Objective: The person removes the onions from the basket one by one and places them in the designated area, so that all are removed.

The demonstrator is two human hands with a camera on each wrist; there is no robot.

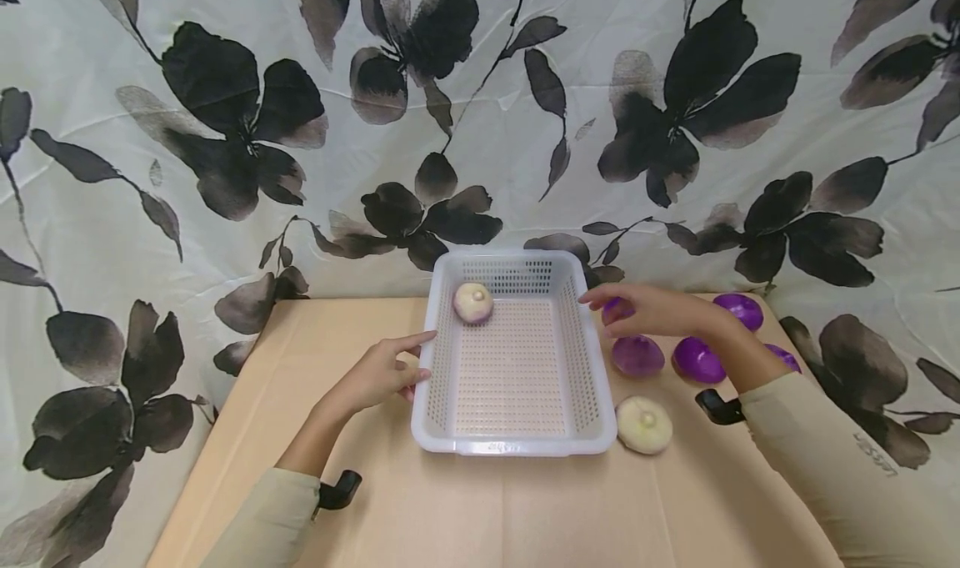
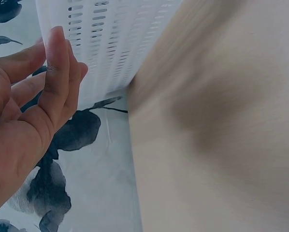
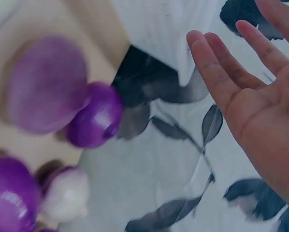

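Note:
A white perforated plastic basket stands on the table, one pale round vegetable, turnip-like and purple beneath, near its far left corner. My left hand is at the basket's left side, its extended fingertips right at the rim; the left wrist view shows these fingers against the outer wall. At the right rim is my right hand, its fingers stretched towards the basket's edge with nothing held. Under that hand, a purple round vegetable is partly hidden.
Right of the basket lie more glossy purple round vegetables, a duller purple one and a cream-coloured one close to the basket's near right corner. A floral cloth hangs behind the wooden table.

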